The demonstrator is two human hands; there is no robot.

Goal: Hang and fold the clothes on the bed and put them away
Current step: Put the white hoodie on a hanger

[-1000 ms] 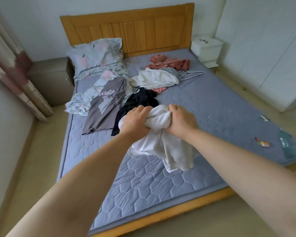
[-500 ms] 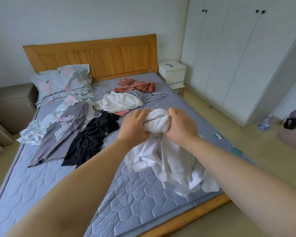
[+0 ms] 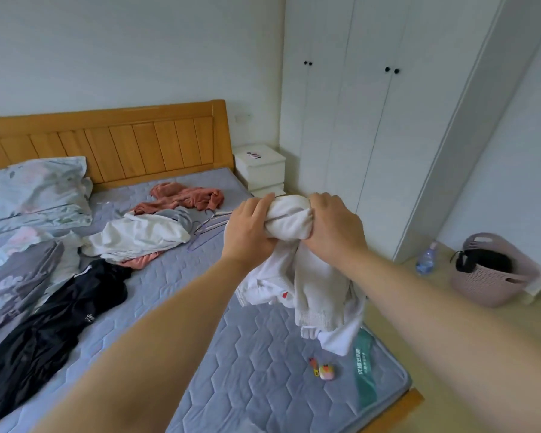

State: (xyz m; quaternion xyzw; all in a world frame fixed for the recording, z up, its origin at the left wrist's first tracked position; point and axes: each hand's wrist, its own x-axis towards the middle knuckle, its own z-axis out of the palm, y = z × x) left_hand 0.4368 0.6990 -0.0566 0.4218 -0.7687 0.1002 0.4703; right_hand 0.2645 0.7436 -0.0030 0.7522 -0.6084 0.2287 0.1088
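Head view has swung toward the wardrobe (image 3: 372,135), left hand (image 3: 250,234) and right hand (image 3: 333,229) still clutching the bunched white garment (image 3: 292,221), likely for stowing.

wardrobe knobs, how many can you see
4: two black knobs close together on the left doors of the wardrobe, two more further right. Others could be hidden or out of frame.

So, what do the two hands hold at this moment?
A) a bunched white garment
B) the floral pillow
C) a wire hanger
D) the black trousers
A: the left hand and the right hand both grip the white garment with curled fingers, and the rest of it hangs down below them.
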